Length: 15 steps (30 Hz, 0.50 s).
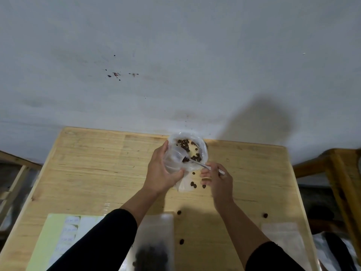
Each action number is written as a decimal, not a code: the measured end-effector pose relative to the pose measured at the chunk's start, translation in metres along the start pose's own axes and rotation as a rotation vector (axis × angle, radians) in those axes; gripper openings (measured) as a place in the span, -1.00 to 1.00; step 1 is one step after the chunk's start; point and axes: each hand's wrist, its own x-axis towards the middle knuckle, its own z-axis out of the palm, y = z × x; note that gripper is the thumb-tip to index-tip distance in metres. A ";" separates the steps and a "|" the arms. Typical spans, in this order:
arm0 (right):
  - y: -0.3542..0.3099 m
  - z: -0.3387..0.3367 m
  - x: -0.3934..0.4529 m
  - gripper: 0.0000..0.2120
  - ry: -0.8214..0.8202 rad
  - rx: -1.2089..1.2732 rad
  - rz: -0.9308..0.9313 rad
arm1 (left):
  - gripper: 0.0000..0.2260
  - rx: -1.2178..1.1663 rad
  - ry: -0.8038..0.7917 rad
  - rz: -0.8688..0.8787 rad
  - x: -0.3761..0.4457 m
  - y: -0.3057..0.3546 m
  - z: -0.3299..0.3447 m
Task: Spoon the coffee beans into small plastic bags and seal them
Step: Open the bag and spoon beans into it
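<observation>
So I was maybe partway through. My left hand [162, 173] was wrapped around the big clear bag [187, 151] of coffee beans [184, 145] at 12 o'clock on the worktop [88, 173], and my right hand [216, 177] was pinched on the spoon [197, 164], dipping into it. One small bag [154, 243] at 6 o'clock already had beans in; whether it was sealed, couldn't tell. An empty-looking bag [283, 237] waited at 4 o'clock. Loose beans [193, 184] lay spilled around. My sleeves hid part of the label sheet [58, 231].
</observation>
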 end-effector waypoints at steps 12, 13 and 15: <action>-0.024 -0.008 0.005 -0.79 0.150 0.162 0.055 | -0.07 -0.015 -0.015 0.010 -0.002 0.000 -0.002; -0.028 -0.010 0.004 -0.79 0.159 0.161 0.043 | -0.06 -0.012 -0.014 0.008 -0.002 0.000 -0.001; -0.036 -0.011 0.002 -0.78 0.161 0.167 0.012 | -0.05 -0.005 -0.013 0.007 -0.002 0.001 0.000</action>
